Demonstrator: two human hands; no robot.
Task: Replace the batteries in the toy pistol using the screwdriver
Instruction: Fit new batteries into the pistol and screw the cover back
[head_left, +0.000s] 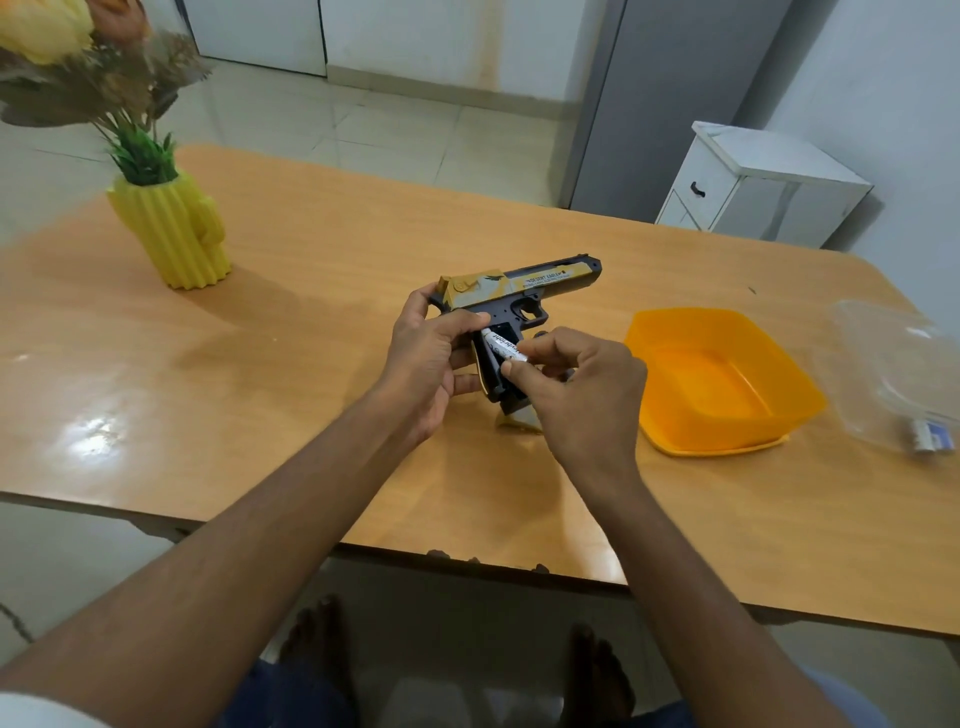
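Note:
A black and yellow toy pistol (524, 288) stands above the wooden table (322, 270), barrel pointing right. My left hand (426, 364) grips the rear of its handle. The battery compartment in the grip is uncovered. A white battery (501, 345) lies slanted at that opening, its upper end inside, its lower end pinched by the fingers of my right hand (582, 395). A small grey piece (522, 420) shows below the grip; I cannot tell what it is. No screwdriver is visible.
An orange plastic tub (675, 431) sits just right of my hands. Further right lies a clear plastic bag (883, 374) with small batteries (927, 441) in it. A yellow cactus-shaped vase (171, 234) with flowers stands at the far left. A white cabinet (753, 182) stands behind the table.

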